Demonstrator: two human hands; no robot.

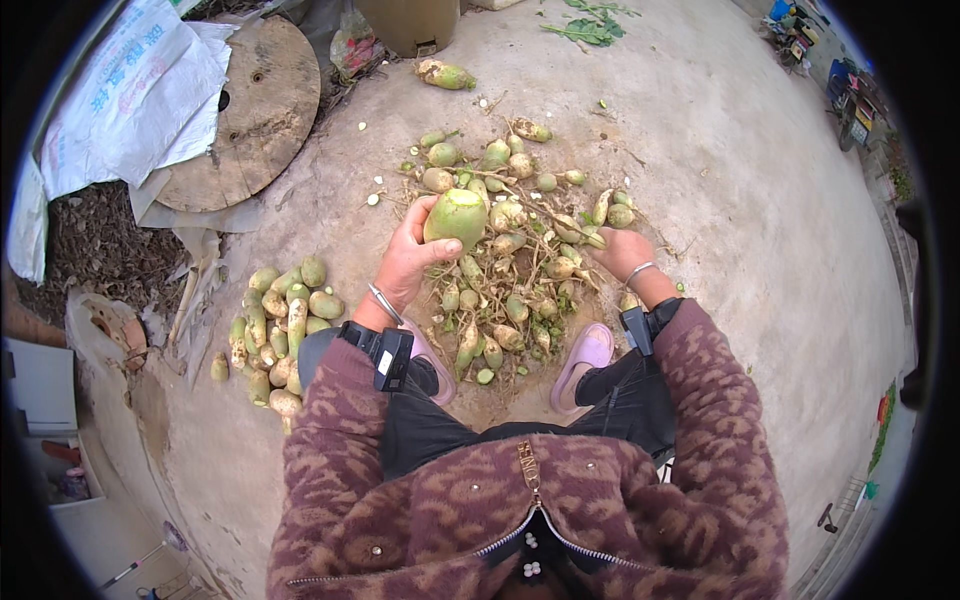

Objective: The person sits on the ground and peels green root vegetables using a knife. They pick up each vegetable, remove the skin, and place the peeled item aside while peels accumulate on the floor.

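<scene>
The held radish (455, 225) looks smooth, the wooden disc (268, 115) rough, the jacket (440, 500) fuzzy cloth.

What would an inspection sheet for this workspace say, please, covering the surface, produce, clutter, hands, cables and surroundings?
Surface: pale concrete floor, brown with soil near the feet.
Produce: one green radish, its top pale and apparently cut; a middle heap of radishes mixed with stems; a left heap.
Clutter: small cut slices; green leaves beyond the middle heap.
Left hand: holding the green radish.
Right hand: closed on a slim green-ended item, kind unclear.
Cables: nothing seen.
Surroundings: round wooden disc partly under a white sack.
</scene>
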